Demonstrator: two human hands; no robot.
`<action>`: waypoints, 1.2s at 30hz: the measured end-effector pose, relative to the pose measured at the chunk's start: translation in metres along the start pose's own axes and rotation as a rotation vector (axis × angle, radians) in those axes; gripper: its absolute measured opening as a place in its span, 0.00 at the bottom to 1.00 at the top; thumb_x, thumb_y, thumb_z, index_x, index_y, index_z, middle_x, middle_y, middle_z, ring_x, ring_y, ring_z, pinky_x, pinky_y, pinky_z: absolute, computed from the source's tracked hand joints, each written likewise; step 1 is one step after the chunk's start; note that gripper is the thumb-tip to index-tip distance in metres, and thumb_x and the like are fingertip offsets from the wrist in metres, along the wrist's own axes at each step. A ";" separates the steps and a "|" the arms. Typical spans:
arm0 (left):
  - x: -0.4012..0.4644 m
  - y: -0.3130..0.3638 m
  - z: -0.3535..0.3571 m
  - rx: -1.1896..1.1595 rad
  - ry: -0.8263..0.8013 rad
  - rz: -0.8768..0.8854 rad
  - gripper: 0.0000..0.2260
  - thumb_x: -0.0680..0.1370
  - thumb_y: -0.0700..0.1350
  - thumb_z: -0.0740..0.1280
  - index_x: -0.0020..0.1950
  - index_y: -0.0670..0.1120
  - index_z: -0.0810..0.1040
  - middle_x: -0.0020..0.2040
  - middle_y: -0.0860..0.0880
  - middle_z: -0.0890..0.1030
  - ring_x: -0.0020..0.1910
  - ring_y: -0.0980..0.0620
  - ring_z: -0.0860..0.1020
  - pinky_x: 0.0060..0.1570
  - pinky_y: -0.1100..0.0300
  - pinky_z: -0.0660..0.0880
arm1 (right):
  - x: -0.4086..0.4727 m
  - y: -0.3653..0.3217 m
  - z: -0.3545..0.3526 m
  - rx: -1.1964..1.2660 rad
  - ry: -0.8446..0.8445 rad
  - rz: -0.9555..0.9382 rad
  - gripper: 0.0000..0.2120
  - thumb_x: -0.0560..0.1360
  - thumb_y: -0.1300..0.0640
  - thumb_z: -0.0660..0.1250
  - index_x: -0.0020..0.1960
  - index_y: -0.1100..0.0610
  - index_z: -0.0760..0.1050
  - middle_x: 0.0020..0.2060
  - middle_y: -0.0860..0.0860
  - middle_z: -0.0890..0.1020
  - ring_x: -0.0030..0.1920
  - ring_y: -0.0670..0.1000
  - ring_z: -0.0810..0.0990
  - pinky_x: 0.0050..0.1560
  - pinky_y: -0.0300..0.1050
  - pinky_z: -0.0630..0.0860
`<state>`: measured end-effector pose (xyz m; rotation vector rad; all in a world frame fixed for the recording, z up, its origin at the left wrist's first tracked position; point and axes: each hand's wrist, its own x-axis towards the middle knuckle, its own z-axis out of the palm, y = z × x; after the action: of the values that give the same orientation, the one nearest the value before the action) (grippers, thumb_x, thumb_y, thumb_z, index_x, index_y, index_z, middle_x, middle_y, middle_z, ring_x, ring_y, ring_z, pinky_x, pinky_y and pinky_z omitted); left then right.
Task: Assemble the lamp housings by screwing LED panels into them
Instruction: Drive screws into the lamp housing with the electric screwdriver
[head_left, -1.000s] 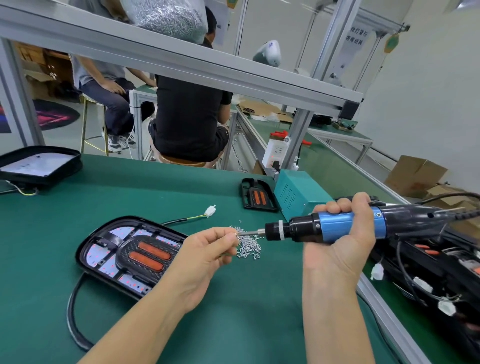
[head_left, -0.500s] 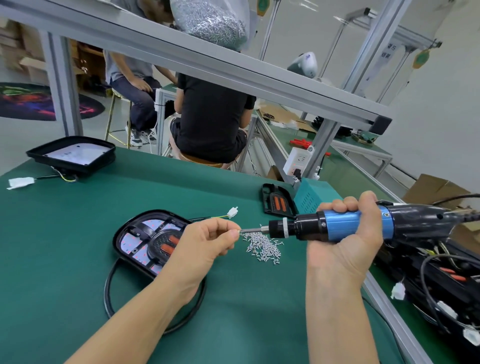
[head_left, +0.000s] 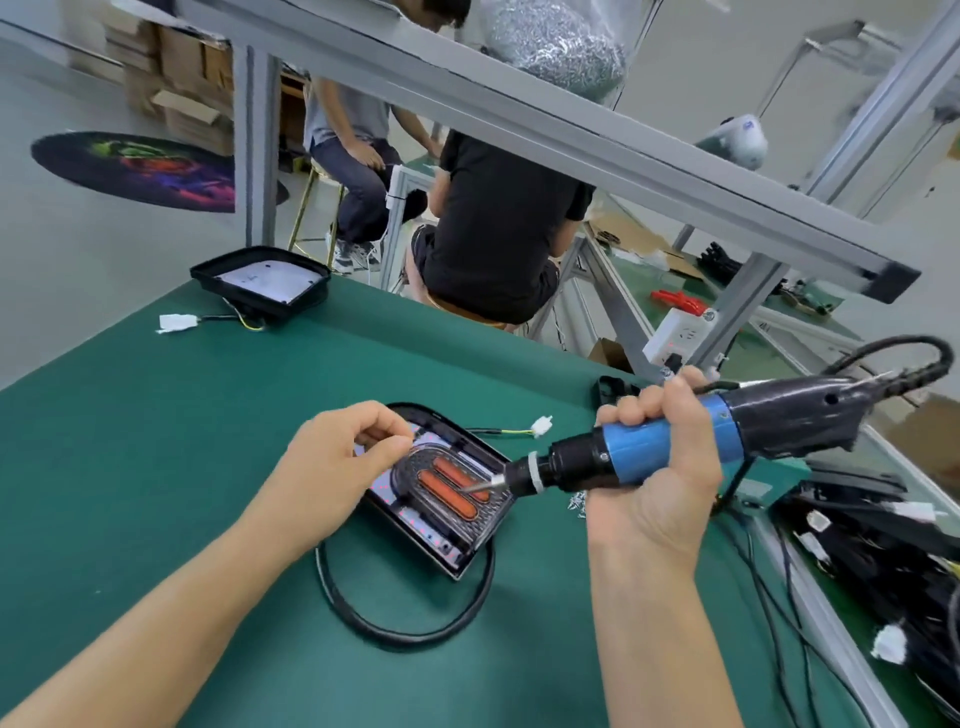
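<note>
Screwdriver (head_left: 675, 447) gripped in my right hand (head_left: 660, 467), bit angled at the lamp housing (head_left: 441, 488); left hand (head_left: 337, 462) pinched together, guessing a screw, can't tell.

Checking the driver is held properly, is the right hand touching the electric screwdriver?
Touching. The head view shows the right hand wrapped round the blue grip of the electric screwdriver, fingers curled over its top with no gap.
</note>
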<state>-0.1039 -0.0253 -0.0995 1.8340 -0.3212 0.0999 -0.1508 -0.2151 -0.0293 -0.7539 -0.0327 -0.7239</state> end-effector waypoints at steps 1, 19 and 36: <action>-0.003 -0.005 -0.002 0.055 0.009 0.014 0.07 0.76 0.39 0.68 0.40 0.50 0.79 0.36 0.57 0.80 0.34 0.61 0.74 0.43 0.64 0.71 | -0.004 0.003 -0.001 -0.032 -0.015 0.000 0.08 0.73 0.64 0.65 0.47 0.52 0.73 0.27 0.46 0.71 0.27 0.45 0.71 0.35 0.37 0.73; -0.019 -0.031 0.020 0.376 -0.071 0.219 0.05 0.78 0.42 0.66 0.43 0.51 0.76 0.39 0.57 0.81 0.41 0.54 0.76 0.53 0.61 0.64 | -0.026 0.023 -0.017 -0.332 -0.099 -0.088 0.09 0.69 0.66 0.65 0.42 0.55 0.68 0.25 0.46 0.72 0.27 0.47 0.73 0.39 0.41 0.73; -0.019 -0.024 0.018 0.354 -0.080 0.155 0.06 0.78 0.42 0.66 0.42 0.50 0.78 0.38 0.56 0.81 0.41 0.53 0.77 0.52 0.59 0.68 | -0.027 0.009 -0.018 -0.246 0.051 -0.080 0.16 0.69 0.65 0.69 0.54 0.55 0.71 0.26 0.46 0.72 0.28 0.45 0.72 0.37 0.37 0.72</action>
<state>-0.1177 -0.0330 -0.1313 2.1654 -0.5290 0.2011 -0.1696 -0.2065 -0.0556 -0.9728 0.0741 -0.8320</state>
